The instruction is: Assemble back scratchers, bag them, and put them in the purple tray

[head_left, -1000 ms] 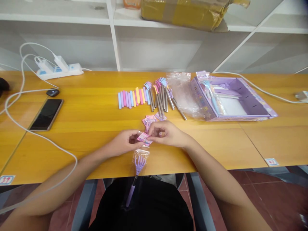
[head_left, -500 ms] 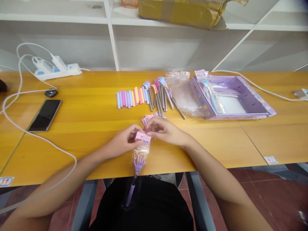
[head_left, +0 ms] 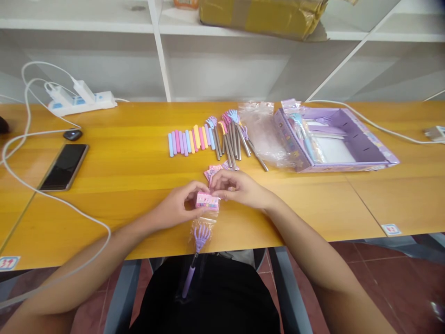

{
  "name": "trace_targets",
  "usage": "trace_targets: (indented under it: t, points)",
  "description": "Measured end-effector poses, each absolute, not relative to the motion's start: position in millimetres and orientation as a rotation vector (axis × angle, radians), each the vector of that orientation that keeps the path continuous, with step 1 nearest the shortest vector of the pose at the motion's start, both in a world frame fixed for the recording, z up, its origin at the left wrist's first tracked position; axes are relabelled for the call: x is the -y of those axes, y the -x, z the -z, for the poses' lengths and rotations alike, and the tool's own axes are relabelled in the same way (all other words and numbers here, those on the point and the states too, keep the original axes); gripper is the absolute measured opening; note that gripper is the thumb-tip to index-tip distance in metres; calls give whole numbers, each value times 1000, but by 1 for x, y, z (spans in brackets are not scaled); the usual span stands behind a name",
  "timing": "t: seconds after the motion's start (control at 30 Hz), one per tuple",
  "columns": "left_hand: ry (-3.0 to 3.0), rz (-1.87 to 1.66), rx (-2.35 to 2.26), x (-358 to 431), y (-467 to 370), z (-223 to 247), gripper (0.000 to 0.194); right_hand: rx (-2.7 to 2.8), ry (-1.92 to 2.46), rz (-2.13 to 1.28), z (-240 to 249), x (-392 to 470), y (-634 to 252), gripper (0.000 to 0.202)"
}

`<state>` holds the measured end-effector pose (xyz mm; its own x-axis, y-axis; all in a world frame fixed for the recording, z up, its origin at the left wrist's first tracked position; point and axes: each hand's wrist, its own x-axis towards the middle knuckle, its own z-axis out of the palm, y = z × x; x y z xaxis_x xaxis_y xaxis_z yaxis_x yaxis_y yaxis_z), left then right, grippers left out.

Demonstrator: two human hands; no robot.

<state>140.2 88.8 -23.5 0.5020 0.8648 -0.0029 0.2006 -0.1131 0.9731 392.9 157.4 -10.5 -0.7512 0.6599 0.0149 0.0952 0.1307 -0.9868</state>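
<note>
My left hand pinches the left side of a small pink printed card close to the table's front edge. At the card's upper right corner, the fingers of my right hand are pressed together on it. Just below the card lies a clear plastic bag with a purple hand-shaped scratcher inside, its purple handle hanging past the edge over my lap. More pink cards lie beyond my fingers. Farther back are a row of coloured handles and a pile of scratchers with metal rods.
Clear bags lie beside a purple open box on the right. On the left are a phone, a black mouse-like object, a power strip and a white cable. A cardboard box sits on the shelf.
The pink card in my hands has turned to show more of its printed face and sits slightly lower. The bagged scratcher has hardly moved.
</note>
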Motion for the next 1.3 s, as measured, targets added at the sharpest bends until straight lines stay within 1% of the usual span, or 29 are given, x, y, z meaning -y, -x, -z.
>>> trace_targets:
  t: [0.2,0.43,0.47,0.5,0.53,0.6,0.63,0.67,0.7,0.77,0.9,0.97,1.03,1.2,1.3]
  points:
    - [-1705,-698,-917,-90,-139,21,28,1908,691,-1731,12,-157,-392,21]
    - [-1746,-686,-930,-90,-137,19,23,1972,736,-1572,14,-156,-391,19]
    - [-1713,-692,-919,-90,-138,19,27,1980,739,-1556,14,-157,-391,19]
    - [-1668,-692,-902,-89,-138,19,37,1982,740,-1545,14,-157,-391,18]
    - [-1610,-685,-880,-88,-139,19,54,1979,744,-1537,15,-158,-391,18]
    - [-1478,-661,-840,-87,-140,19,94,1968,756,-1520,15,-158,-392,17]
    - [-1423,-640,-824,-87,-141,19,108,1962,761,-1515,15,-158,-392,17]
    - [-1385,-609,-809,-87,-141,19,116,1954,764,-1516,15,-157,-392,17]
    - [-1368,-571,-798,-88,-140,18,119,1943,761,-1519,14,-157,-392,17]
    - [-1382,-482,-796,-89,-139,18,112,1901,753,-1534,13,-156,-392,18]
    - [-1421,-385,-832,-89,-139,14,80,1778,734,-1624,12,-156,-392,23]
    - [-1405,-396,-859,-89,-140,14,69,1789,714,-1682,12,-157,-391,27]
    - [-1376,-444,-890,-89,-141,17,65,1881,704,-1697,12,-157,-390,29]
    - [-1318,-572,-907,-90,-143,30,54,2020,768,-1559,10,-157,-387,34]
    - [-1293,-623,-897,-89,-144,36,52,2033,772,-1546,7,-158,-389,36]
